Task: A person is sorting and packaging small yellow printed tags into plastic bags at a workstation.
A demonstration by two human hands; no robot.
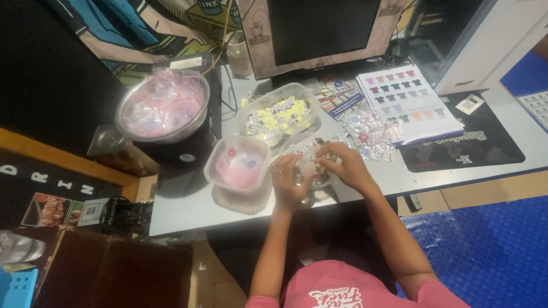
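We hold a small clear packet (311, 169) between our left hand (288, 181) and right hand (342, 165), fingers pinched on it above the tabletop (188, 208). Just left of the left hand sits a clear tub (238, 163); farther left, a metal bowl (162, 107).

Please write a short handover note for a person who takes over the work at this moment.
Left hand and right hand: together over a small clear bag at the table edge, fingers curled on it.
Things: clear tub of yellow pieces behind the hands; tub of small bags to the left; steel bowl of bags further left; pile of filled packets to the right.
Done: some packets filled.
Left: many yellow pieces remain.
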